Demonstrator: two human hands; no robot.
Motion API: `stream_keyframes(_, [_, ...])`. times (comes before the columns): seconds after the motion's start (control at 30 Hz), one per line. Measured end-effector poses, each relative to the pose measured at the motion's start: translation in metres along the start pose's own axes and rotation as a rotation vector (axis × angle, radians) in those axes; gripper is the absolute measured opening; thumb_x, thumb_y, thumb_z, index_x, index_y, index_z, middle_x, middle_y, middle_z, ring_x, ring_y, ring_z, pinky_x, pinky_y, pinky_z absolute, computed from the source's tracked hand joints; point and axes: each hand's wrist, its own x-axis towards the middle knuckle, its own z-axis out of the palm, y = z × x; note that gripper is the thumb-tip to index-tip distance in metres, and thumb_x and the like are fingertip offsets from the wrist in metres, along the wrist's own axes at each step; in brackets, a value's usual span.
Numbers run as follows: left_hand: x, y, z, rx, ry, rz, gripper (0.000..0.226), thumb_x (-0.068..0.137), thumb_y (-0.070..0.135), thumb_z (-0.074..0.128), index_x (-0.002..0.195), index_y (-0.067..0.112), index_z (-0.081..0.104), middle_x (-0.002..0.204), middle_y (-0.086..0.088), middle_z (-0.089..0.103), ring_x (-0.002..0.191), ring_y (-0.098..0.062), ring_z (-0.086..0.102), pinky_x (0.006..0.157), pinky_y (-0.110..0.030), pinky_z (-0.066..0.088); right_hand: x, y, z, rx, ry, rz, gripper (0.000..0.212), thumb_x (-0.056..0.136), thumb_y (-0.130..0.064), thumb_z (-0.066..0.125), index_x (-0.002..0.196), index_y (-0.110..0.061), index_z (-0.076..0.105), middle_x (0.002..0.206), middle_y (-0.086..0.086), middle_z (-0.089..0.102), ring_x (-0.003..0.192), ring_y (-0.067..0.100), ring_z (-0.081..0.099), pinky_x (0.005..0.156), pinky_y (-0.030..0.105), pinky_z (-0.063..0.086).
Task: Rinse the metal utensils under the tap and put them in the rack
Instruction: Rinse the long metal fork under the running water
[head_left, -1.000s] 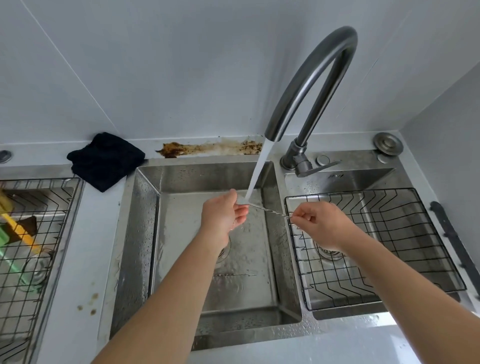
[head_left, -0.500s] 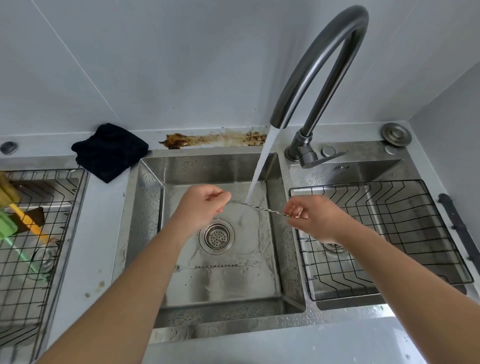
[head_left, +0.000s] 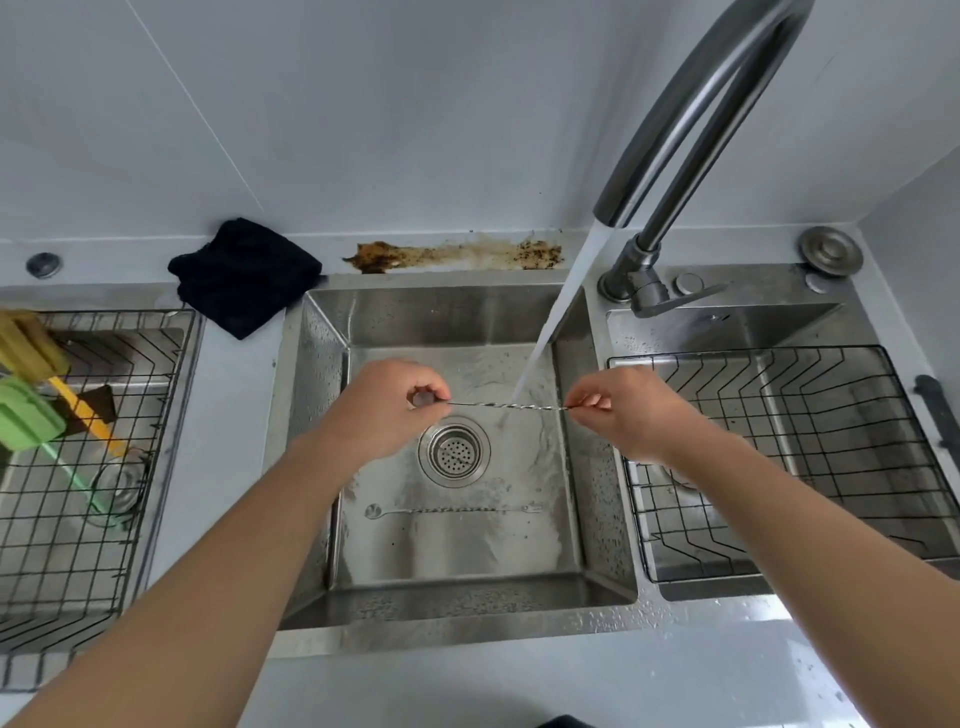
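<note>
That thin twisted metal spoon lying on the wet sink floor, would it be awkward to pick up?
Probably fiddly: the twisted spoon lies flat on the wet sink floor, so it could slip. It looks thin, so likely light. Its twin, the held stirrer, stays straight between the left hand and right hand, suggesting stiffness.

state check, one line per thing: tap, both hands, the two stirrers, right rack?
Tap: running, stream landing on the held stirrer.
Held stirrer: level, pinched at both ends.
Left hand: shut on spoon end.
Right hand: shut on the other end.
Second stirrer: lying flat on the sink floor.
Right rack: no utensils in it.
</note>
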Motion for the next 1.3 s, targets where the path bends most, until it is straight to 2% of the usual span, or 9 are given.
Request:
stream_keyframes(0.23, [-0.014, -0.038, 0.005, 0.130, -0.053, 0.016, 0.004, 0.085, 0.021, 0.069, 0.086, 0.019, 0.073, 0.082, 0.005, 0.068, 0.075, -0.011, 0.062, 0.075, -0.035, 0.054, 0.011, -0.012, 0.033, -0.032, -0.080, -0.016, 0.015, 0.093, -0.023, 0.061, 0.105, -0.025, 0.071, 0.103, -0.003, 0.070, 0.092, 0.014, 0.064, 0.086, 0.032, 0.053])
stream_keyframes(0.33, [-0.022, -0.058, 0.014, 0.166, -0.048, -0.031, 0.005, 0.086, 0.020, 0.069, 0.087, 0.019, 0.073, 0.084, 0.005, 0.067, 0.076, -0.014, 0.061, 0.074, -0.034, 0.052, 0.018, -0.013, 0.053, -0.079, -0.126, -0.020, 0.016, 0.094, -0.022, 0.059, 0.106, -0.024, 0.069, 0.106, -0.002, 0.071, 0.095, 0.016, 0.064, 0.088, 0.034, 0.053])
stream_keyframes(0.5, [-0.033, -0.086, 0.032, 0.168, -0.131, -0.072, 0.006, 0.087, 0.020, 0.068, 0.088, 0.017, 0.073, 0.083, 0.004, 0.069, 0.075, -0.012, 0.061, 0.073, -0.033, 0.053, 0.031, -0.010, 0.085, -0.115, -0.198, 0.014, 0.009, 0.093, -0.026, 0.059, 0.095, -0.027, 0.068, 0.104, -0.002, 0.071, 0.090, 0.018, 0.064, 0.084, 0.037, 0.055])
stream_keyframes(0.73, [-0.040, -0.114, 0.058, 0.129, -0.171, -0.113, 0.007, 0.086, 0.015, 0.068, 0.091, 0.015, 0.073, 0.085, 0.001, 0.070, 0.078, -0.015, 0.063, 0.077, -0.039, 0.055, 0.039, -0.002, 0.118, -0.136, -0.240, 0.028, 0.009, 0.093, -0.024, 0.061, 0.099, -0.023, 0.068, 0.104, -0.001, 0.072, 0.089, 0.019, 0.067, 0.085, 0.036, 0.056])
stream_keyframes(1.0, [-0.042, -0.124, 0.081, 0.172, -0.234, -0.145, 0.008, 0.088, 0.018, 0.065, 0.092, 0.017, 0.071, 0.090, 0.000, 0.067, 0.082, -0.018, 0.062, 0.076, -0.038, 0.053, 0.044, 0.010, 0.142, -0.150, -0.268, 0.040, 0.009, 0.091, -0.021, 0.059, 0.094, -0.021, 0.067, 0.094, 0.004, 0.072, 0.085, 0.024, 0.065, 0.078, 0.040, 0.057])
stream_keyframes(1.07, [-0.043, -0.125, 0.085, 0.182, -0.247, -0.154, 0.008, 0.087, 0.016, 0.064, 0.091, 0.017, 0.071, 0.089, 0.001, 0.068, 0.082, -0.019, 0.063, 0.075, -0.038, 0.054, 0.045, 0.011, 0.148, -0.141, -0.279, 0.038, 0.009, 0.091, -0.020, 0.059, 0.094, -0.020, 0.067, 0.094, 0.004, 0.072, 0.086, 0.024, 0.065, 0.079, 0.038, 0.055])
stream_keyframes(1.2, [-0.041, -0.115, 0.094, 0.166, -0.291, -0.078, 0.015, 0.089, 0.015, 0.061, 0.098, 0.019, 0.073, 0.089, 0.010, 0.069, 0.079, -0.011, 0.061, 0.070, -0.026, 0.048, 0.044, 0.011, 0.156, -0.108, -0.276, 0.028, 0.011, 0.091, -0.017, 0.057, 0.097, -0.017, 0.067, 0.092, 0.005, 0.071, 0.085, 0.025, 0.063, 0.076, 0.032, 0.051])
stream_keyframes(1.3, [-0.038, -0.108, 0.102, 0.207, -0.340, -0.016, 0.015, 0.091, 0.022, 0.058, 0.093, 0.020, 0.073, 0.088, 0.003, 0.072, 0.079, -0.018, 0.064, 0.073, -0.036, 0.054, 0.043, 0.009, 0.159, -0.083, -0.260, 0.018, 0.012, 0.091, -0.015, 0.057, 0.096, -0.017, 0.068, 0.088, 0.003, 0.070, 0.082, 0.023, 0.062, 0.070, 0.026, 0.044])
